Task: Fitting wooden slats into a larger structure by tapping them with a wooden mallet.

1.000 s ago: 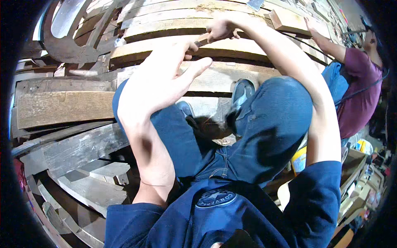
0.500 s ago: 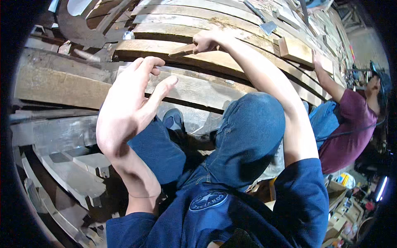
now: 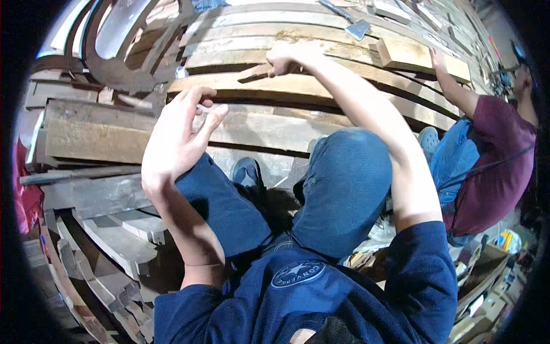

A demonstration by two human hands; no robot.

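My right hand is closed round a short, flat-looking piece of brown wood. The piece points left, low over a long pale plank, and I cannot tell whether it touches the plank. To the left, my left hand is raised over the near planks with its fingers bent. Its thumb stands apart from the forefinger, and I make out nothing held between them. A grey weathered board runs beneath both hands, in front of my knees.
A hatchet-like tool lies on the far planks, near some sawdust. At the right a co-worker in a maroon shirt touches a wooden block. Curved dark frames stand far left; cut wood pieces are piled near left.
My left thumb and fingers have come closer together. My right hand keeps its grip on the wood piece, nearly in place. The whole view has shifted slightly.
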